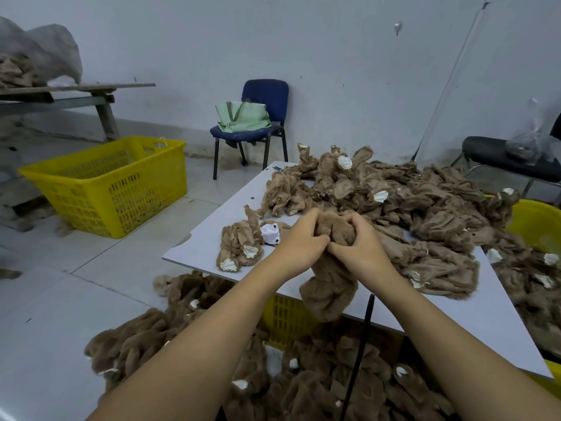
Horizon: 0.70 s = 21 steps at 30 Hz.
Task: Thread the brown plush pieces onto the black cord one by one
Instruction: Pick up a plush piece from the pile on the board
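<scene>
Far left: a sack (51,53) is seen on a wooden bench (76,89), with brown plush spilling at its side. A yellow basket (106,183) is set on the floor below it. A blue chair (258,117) stands against the wall, with a green bag (241,117) on its seat.

Centre: a white table (197,238) is partly covered. A small bundle of plush (239,247) with a white patch is laid near its left edge, just beside the left hand.

Left hand (299,243): fingers are curled tight, and the top of a brown plush piece (332,259) is gripped, thumb side towards the other hand. Right hand (358,247): fingers are likewise curled round the same piece, thumb hooked over its top. The two hands are touching at the knuckles, and the plush is bunched between them. The lower part of the piece is hung over the near table edge.

The black cord (361,338) is seen below the right wrist, run down from the table edge into a heap of plush (303,375) on the floor. Whether the cord is held by either hand cannot be told; its upper end is hidden by the forearm.

Right: a large pile of plush pieces (409,202) is spread over the table's far side. A black chair (501,156) holding a clear plastic bag (529,138) is seen beyond it.
</scene>
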Tool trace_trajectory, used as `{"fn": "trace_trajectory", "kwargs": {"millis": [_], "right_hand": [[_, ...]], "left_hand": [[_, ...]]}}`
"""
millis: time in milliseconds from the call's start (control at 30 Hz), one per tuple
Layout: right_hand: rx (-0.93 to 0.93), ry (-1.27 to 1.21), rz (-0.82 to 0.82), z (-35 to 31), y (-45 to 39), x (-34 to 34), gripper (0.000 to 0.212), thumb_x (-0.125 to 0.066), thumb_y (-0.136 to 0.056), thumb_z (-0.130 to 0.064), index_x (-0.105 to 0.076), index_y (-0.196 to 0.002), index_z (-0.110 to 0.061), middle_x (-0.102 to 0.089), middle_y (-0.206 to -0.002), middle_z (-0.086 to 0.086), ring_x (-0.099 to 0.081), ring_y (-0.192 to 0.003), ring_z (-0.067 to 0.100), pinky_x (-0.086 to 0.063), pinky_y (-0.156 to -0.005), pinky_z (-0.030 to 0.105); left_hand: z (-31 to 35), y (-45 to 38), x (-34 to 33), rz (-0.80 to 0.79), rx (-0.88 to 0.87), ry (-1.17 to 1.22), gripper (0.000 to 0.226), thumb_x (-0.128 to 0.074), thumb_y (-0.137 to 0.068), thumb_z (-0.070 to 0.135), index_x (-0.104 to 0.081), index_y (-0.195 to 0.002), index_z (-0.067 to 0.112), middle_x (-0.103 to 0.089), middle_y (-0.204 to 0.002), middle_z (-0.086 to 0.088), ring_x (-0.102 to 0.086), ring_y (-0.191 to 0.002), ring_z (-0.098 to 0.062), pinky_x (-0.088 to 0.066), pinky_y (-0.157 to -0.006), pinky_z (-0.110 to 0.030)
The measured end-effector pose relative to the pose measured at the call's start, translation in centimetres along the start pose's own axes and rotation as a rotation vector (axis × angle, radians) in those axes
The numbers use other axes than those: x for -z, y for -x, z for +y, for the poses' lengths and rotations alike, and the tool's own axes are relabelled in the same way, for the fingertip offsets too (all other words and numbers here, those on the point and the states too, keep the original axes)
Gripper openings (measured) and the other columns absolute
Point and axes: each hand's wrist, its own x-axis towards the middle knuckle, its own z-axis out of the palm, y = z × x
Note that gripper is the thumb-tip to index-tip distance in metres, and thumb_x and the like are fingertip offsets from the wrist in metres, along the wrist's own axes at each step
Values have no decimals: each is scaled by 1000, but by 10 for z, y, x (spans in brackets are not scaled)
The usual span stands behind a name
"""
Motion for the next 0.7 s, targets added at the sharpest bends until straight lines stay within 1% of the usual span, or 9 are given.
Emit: {"fn": "trace_trajectory", "kwargs": {"millis": [67,133,233,300,400,467,567,633,700], "right_hand": [[-3,-2,-1,1,-1,-1,27,-78,-77,-12,-57,-92,-19,-64,-94,10,-65,-87,28,-58,-76,54],[-31,-44,-11,2,-4,-1,24,-76,-79,-8,-58,-93,-18,-66,-92,9,-67,-85,28,-60,-74,51],[-91,-118,-54,6,-8,-2,25,-74,-84,-7,-60,-99,-21,-67,-95,4,-69,-84,16,-59,-63,28],[-137,-190,-118,9,-10,-3,27,-75,-88,-11,-63,-108,-22,-69,-100,1,-70,-83,6,-56,-62,19],[-191,-289,-197,10,-11,-6,16,-72,-94,-26,-70,-107,-17,-75,-94,-3,-72,-86,9,-55,-64,16],[-173,-265,-200,10,-11,-8,28,-67,-97,-34,-72,-98,-6,-72,-84,4,-70,-78,15,-53,-63,20],[-147,-211,-190,10,-11,-12,33,-69,-97,-29,-72,-91,4,-65,-77,19,-65,-71,20,-51,-62,27],[-144,-184,-165,10,-11,-14,26,-71,-95,-21,-74,-82,1,-67,-71,18,-64,-67,22,-50,-57,26],[-138,-171,-124,9,-12,-17,27,-72,-94,-17,-73,-84,7,-68,-78,28,-63,-68,26,-49,-60,29]], "left_hand": [[-1,-1,1,-1,7,-27,19,-46,-95,-2,-55,-111,4,-60,-106,-17,-60,-97,-34,-54,-81,-48],[-3,-2,3,16,0,-42,20,-46,-95,-4,-56,-110,4,-61,-105,-16,-61,-97,-34,-54,-83,-53],[-6,-5,6,35,19,-43,22,-47,-94,-3,-59,-111,5,-63,-104,-17,-63,-96,-34,-56,-83,-56],[-8,-7,7,51,65,-23,22,-48,-94,1,-60,-112,4,-64,-105,-20,-63,-96,-38,-55,-79,-51],[-12,-10,11,65,133,17,17,-47,-94,8,-59,-106,4,-64,-98,-20,-64,-86,-33,-52,-72,-43],[-16,-12,12,49,166,13,10,-44,-95,9,-51,-88,9,-55,-83,-11,-54,-72,-21,-44,-64,-33],[-22,-15,12,7,231,0,22,-42,-95,7,-44,-76,18,-45,-74,-1,-45,-65,-12,-37,-53,-24],[-25,-17,13,-45,269,14,23,-44,-95,7,-50,-75,17,-50,-75,-2,-50,-65,-13,-40,-52,-23],[-24,-17,15,-58,314,71,21,-46,-94,8,-56,-77,16,-55,-80,-2,-56,-69,-15,-46,-53,-25]]}}
